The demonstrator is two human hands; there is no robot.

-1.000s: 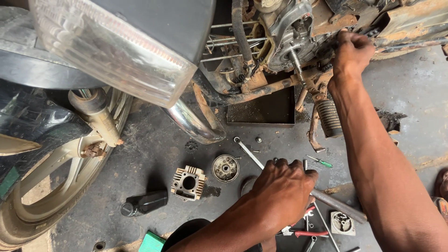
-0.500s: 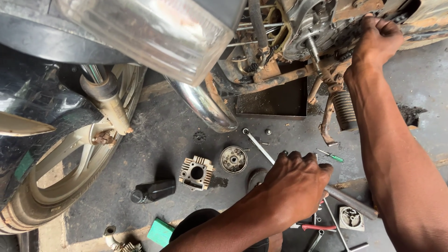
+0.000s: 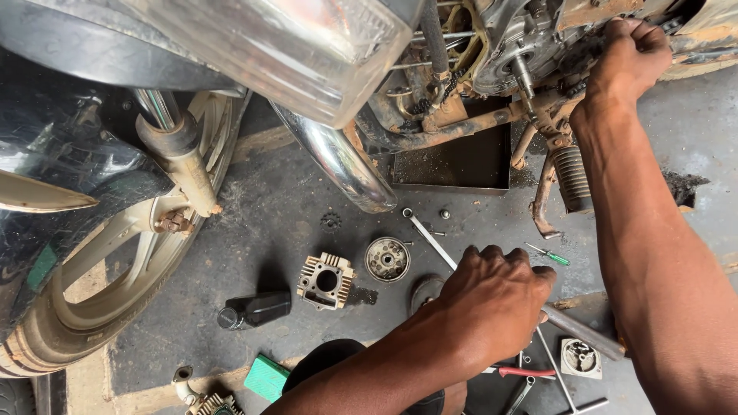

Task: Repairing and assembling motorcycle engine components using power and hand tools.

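Bracing the engine (image 3: 530, 38) with the right hand (image 3: 626, 58) clenched there, the left hand (image 3: 492, 296) is closed around the long steel bar (image 3: 584, 332) on the floor (image 3: 261, 223). A firm grip near its middle is advised.

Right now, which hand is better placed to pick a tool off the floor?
Left. The left hand is already down over the long metal bar among the floor tools, while the right hand is up at the motorcycle engine.
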